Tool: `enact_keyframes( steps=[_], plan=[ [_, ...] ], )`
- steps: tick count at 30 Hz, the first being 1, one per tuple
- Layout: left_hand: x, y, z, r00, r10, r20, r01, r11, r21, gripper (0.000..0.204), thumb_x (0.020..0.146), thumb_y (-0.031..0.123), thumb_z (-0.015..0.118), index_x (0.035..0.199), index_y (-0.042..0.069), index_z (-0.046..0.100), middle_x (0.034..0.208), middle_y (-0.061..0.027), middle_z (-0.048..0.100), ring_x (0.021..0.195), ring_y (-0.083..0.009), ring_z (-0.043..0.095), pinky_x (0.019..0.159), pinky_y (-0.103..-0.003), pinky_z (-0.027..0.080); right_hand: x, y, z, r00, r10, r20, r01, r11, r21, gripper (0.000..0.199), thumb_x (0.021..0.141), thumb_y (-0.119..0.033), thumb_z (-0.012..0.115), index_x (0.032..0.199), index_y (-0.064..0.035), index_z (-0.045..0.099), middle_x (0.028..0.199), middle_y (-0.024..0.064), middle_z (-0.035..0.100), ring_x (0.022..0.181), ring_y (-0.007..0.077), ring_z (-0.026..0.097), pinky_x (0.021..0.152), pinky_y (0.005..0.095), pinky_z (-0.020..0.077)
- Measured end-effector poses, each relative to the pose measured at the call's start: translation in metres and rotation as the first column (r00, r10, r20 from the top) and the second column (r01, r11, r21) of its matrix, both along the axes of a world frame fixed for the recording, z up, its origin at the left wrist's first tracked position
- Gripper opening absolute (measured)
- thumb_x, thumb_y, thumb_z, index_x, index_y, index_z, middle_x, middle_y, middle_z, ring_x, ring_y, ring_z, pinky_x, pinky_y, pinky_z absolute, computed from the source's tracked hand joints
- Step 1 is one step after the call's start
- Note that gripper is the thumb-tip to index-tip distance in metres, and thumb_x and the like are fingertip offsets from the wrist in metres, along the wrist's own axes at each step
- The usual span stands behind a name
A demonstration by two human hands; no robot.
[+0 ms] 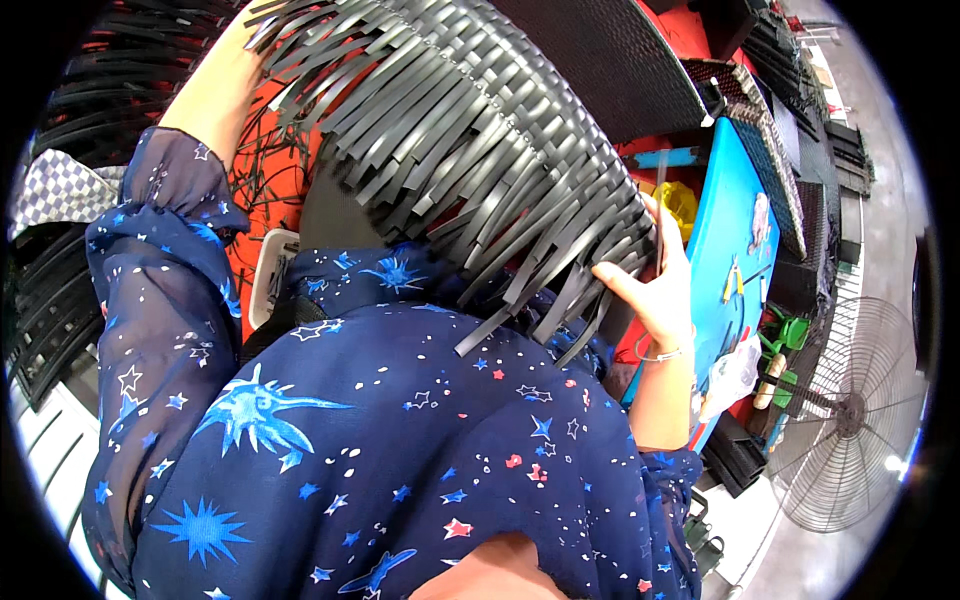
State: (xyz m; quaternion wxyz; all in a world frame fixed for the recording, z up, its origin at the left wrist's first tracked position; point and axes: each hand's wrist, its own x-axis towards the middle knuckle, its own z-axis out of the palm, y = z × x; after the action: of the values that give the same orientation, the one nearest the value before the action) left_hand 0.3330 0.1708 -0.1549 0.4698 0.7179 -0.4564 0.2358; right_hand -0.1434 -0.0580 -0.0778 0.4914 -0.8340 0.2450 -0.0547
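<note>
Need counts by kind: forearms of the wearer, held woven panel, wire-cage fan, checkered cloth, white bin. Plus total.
Forearms: 2 (left, right)
Woven panel, edge in the right hand: 1
Wire-cage fan: 1
Checkered cloth: 1
White bin, partly hidden: 1
Total: 6

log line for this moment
left hand: at woven panel, left end, mostly hidden | right hand: holding right end | strips: fringing lower edge
</note>
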Motion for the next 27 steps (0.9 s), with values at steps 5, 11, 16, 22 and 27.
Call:
enact_keyframes(
  steps=[5, 11, 16, 22, 27],
  plan=[
    [-0.003, 0.006, 0.000, 0.998, 0.007, -0.065, -0.008, 1.000, -0.008, 0.027, 0.099, 0.022, 0.048, 0.102, 0.003, 0.067, 0.091, -0.0112, 0.070, 0.090, -0.0266, 0.067, 0.085, -0.037, 0.050, -0.010, -0.031, -0.026, 0.995, -0.102, 0.015, 0.092, 0.940, 0.328, 0.071, 0.078, -0.021, 0.082, 0.136, 0.0030, 0.049, 0.128, 0.0102, 0.060, 0.117, 0.0183, 0.057, 0.104, 0.0330, 0.0423],
    [-0.020, 0.023, 0.015, 0.987, -0.024, -0.160, 0.031, 0.999, 0.040, 0.027, 0.098, 0.024, 0.051, 0.106, 0.004, 0.066, 0.093, -0.0104, 0.070, 0.092, -0.0253, 0.066, 0.086, -0.036, 0.050, -0.046, -0.022, -0.068, 0.960, -0.259, 0.103, 0.148, 0.787, 0.599, 0.078, 0.082, -0.053, 0.074, 0.134, 0.0008, 0.052, 0.119, 0.0072, 0.065, 0.104, 0.0159, 0.063, 0.089, 0.0305, 0.0514],
    [-0.053, 0.046, 0.055, 0.930, -0.124, -0.347, 0.164, 0.983, 0.088, 0.028, 0.097, 0.027, 0.053, 0.110, 0.004, 0.065, 0.095, -0.0097, 0.069, 0.093, -0.0242, 0.066, 0.086, -0.035, 0.050, -0.043, 0.022, -0.075, 0.909, -0.350, 0.228, 0.145, 0.775, 0.615, 0.071, 0.079, -0.046, 0.082, 0.125, 0.0025, 0.059, 0.114, 0.0084, 0.068, 0.100, 0.0180, 0.066, 0.088, 0.0322, 0.0523],
    [-0.100, 0.050, 0.086, 0.710, -0.372, -0.597, 0.440, 0.897, -0.036, 0.031, 0.096, 0.029, 0.056, 0.114, 0.005, 0.064, 0.098, -0.0089, 0.069, 0.095, -0.0228, 0.066, 0.087, -0.034, 0.050, -0.040, 0.032, -0.064, 0.872, -0.465, 0.151, 0.279, 0.728, 0.627, 0.060, 0.081, -0.044, 0.080, 0.118, -0.0001, 0.061, 0.089, 0.0025, 0.068, 0.059, 0.0071, 0.057, 0.051, 0.0210, 0.0464],
    [-0.127, 0.021, 0.101, 0.391, -0.650, -0.652, 0.680, 0.681, -0.271, 0.035, 0.095, 0.031, 0.058, 0.117, 0.005, 0.063, 0.100, -0.0082, 0.069, 0.096, -0.0217, 0.065, 0.087, -0.034, 0.050, -0.049, 0.053, -0.030, 0.881, -0.467, 0.076, 0.357, 0.762, 0.540, 0.056, 0.083, -0.046, 0.077, 0.114, -0.0020, 0.060, 0.082, -0.0006, 0.064, 0.055, 0.0059, 0.053, 0.046, 0.0203, 0.0416]
  ],
)
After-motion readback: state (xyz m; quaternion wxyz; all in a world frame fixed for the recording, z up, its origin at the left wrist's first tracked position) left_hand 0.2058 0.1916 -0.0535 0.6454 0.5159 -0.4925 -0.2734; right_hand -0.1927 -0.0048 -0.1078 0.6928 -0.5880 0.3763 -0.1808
